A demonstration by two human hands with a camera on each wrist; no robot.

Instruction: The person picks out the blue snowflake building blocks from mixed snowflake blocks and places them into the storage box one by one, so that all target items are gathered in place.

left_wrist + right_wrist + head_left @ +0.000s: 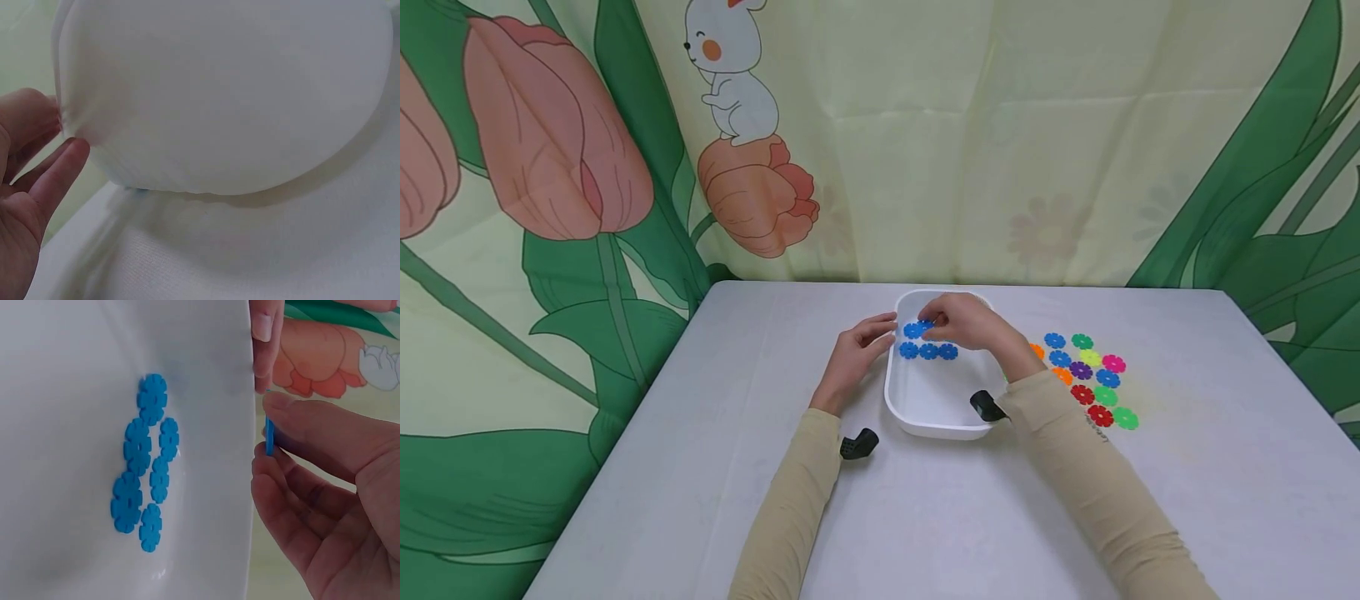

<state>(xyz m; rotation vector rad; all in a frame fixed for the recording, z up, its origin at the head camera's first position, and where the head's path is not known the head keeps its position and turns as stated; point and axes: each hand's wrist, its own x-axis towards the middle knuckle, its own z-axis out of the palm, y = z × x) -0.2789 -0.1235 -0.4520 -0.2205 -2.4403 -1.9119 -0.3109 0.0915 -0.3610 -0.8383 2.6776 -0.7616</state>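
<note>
Delicately, the right hand (pixel 958 321) pinches a blue disc (pixel 269 434) over the tray (pixel 936 402); lowering it gently should spare the six laid discs (pixel 128 503). The left hand (pixel 859 348), fingers extended, touches the tray's side.

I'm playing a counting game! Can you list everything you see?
tray: one, white, on table
flower pieces: six, blue, in tray
held flower piece: one, blue, in right hand
loose flower pieces: 13 showing, seven colours, right of tray
table: one, white, under tray
backdrop: one, green-pink-cream print, behind table
wrist cameras: two, black, at wrists
sleeves: two, tan, on arms
left hand: one, bare, touching tray's left side
right hand: one, bare, over tray
</note>
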